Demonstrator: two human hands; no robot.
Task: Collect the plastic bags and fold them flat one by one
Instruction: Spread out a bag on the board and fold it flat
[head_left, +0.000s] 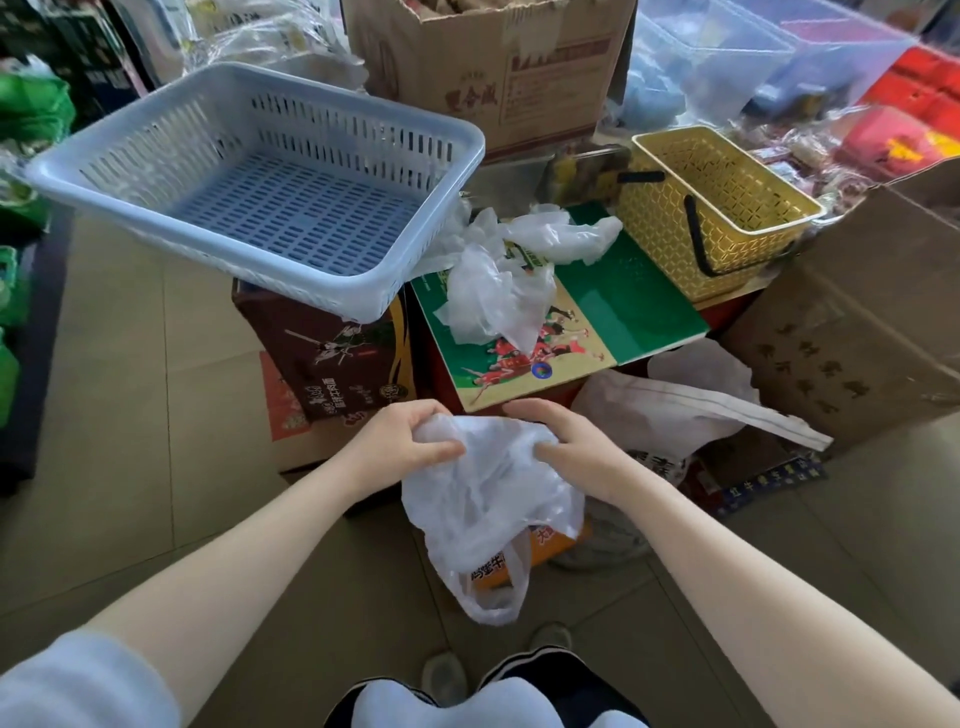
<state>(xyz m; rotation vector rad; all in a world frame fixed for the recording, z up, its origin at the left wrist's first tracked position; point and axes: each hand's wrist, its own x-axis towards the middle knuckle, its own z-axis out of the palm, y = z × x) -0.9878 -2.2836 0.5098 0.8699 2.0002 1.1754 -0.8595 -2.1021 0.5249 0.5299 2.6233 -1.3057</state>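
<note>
Gripped by left hand (410, 441) and right hand (563, 447) at lower centre of the frame: crumpled translucent white plastic bag (483, 504), hanging above the tiled floor (130, 415), more bags (506, 275) piled above it.

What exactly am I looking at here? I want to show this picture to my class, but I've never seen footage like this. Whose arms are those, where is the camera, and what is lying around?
There is no machine here. A person wears a camera on the head, looking forward and down, so you see their own bare arms. The left hand and right hand both grip one crumpled clear plastic bag, whose handles hang downward. Ahead, more crumpled clear plastic bags lie on a green printed box. To its left a pale blue slotted plastic basket, with nothing in it, rests tilted on a brown carton. To the right stands a yellow lattice basket with black handles.
</note>
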